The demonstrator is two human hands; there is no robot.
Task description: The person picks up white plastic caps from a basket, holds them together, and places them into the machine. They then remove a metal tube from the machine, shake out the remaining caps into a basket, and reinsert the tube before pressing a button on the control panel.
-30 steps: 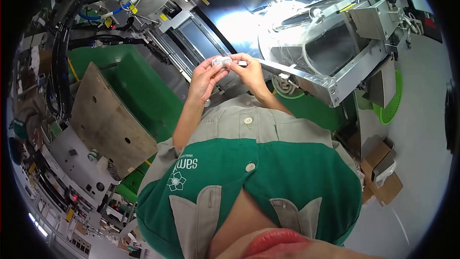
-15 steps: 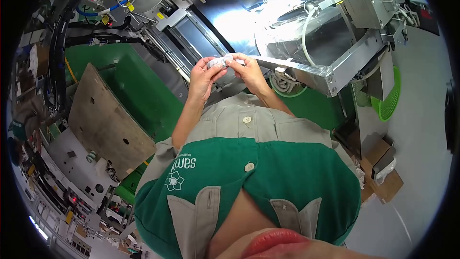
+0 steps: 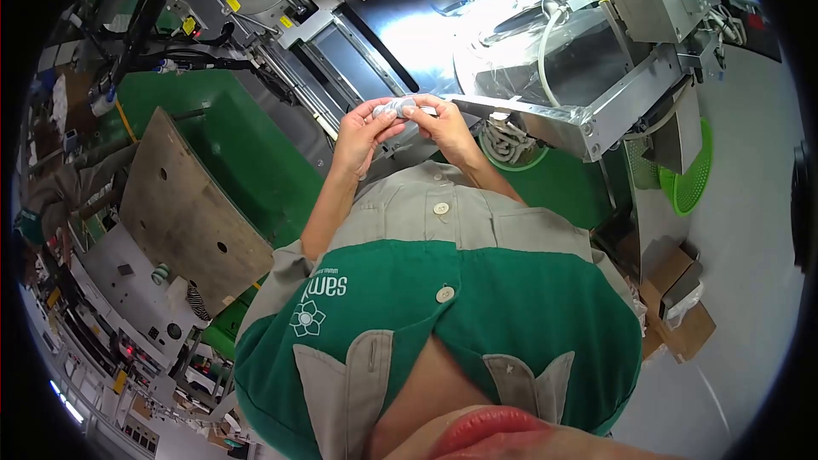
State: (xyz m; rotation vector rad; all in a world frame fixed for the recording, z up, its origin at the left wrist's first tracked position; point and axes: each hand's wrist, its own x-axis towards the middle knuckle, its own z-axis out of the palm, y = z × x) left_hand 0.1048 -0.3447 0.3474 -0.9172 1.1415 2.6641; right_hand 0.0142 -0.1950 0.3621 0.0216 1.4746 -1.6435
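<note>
Through the head view I'm seeing the black cable bundle (image 3: 152, 17) at upper left sitting higher than half a second ago, its lower part having risen away and leaving a co-worker's grey clothing (image 3: 60, 192) showing more fully at the far left. My wearer's two hands are barely shifting: the left hand (image 3: 362, 138) and the right hand (image 3: 441, 129) are staying close together in front of the chest, both pinching a small whitish piece (image 3: 394, 108) between thumbs and fingers, so the grip is narrow on both sides. The piece is looking smooth and rounded, but the fingertips are covering part of it and I'm not making out its full shape. Just beyond the right hand a straight metal bar (image 3: 545, 115) is running across, with clear wrinkled film (image 3: 588, 43) and a curving white hose (image 3: 545, 51) behind it. Under the bar, pale coiled tubing (image 3: 509, 140) is lying in a green-rimmed container. To the left, a flat brown board (image 3: 187, 204) with round holes is leaning over a glossy green trough (image 3: 239, 136). At the right, a perforated bright green basket (image 3: 688, 175) and an open cardboard box (image 3: 694, 332) are standing well apart from the hands.
</note>
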